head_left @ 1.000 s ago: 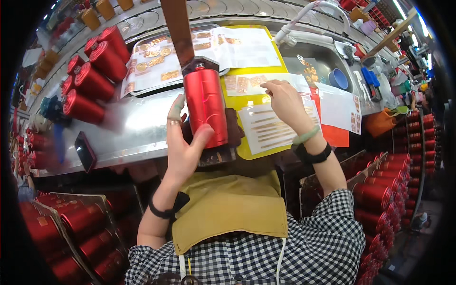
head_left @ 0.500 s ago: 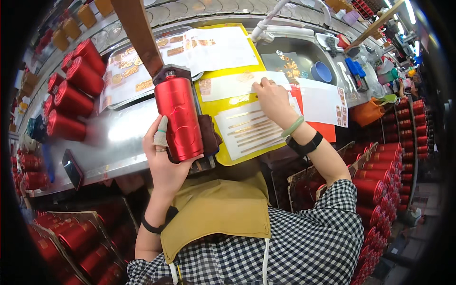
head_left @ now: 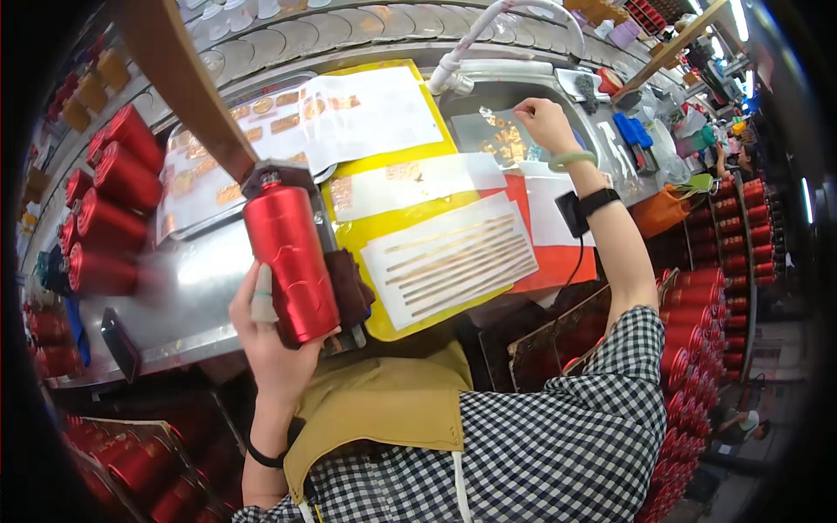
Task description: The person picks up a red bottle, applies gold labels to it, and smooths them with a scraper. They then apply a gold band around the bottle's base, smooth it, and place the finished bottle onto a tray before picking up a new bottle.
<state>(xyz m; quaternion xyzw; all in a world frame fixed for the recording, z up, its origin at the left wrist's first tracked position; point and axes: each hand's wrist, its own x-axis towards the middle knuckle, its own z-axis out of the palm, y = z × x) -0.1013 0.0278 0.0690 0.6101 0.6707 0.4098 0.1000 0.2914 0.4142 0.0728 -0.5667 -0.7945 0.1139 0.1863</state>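
A red metallic bottle-shaped canister [head_left: 292, 261] stands at a fixture with a dark holder around its neck. My left hand [head_left: 272, 349] is closed around its lower end, a pale cover on one finger. Over the sink [head_left: 453, 106], my right hand [head_left: 549, 126] has its fingertips pinched together; what they hold, if anything, is too small to make out. Beneath and left of that hand, small gold decals [head_left: 506, 139] lie on a clear sheet in the sink. White paper with gold strips [head_left: 458, 261] rests on a yellow mat [head_left: 397, 327], below another sheet of gold patterns [head_left: 405, 179].
Several red canisters [head_left: 122, 205] lie at the left. A brown post [head_left: 187, 83] rises beside the fixture. A phone [head_left: 119, 344] lies near the counter's front edge. Behind the sink curves a white faucet [head_left: 453, 74]. More red canisters fill racks [head_left: 689, 349] at the right.
My right hand has moved from the patterned sheet on the yellow mat, rightward and away, to above the sink. My left hand stays on the canister. The whole view has shifted slightly.
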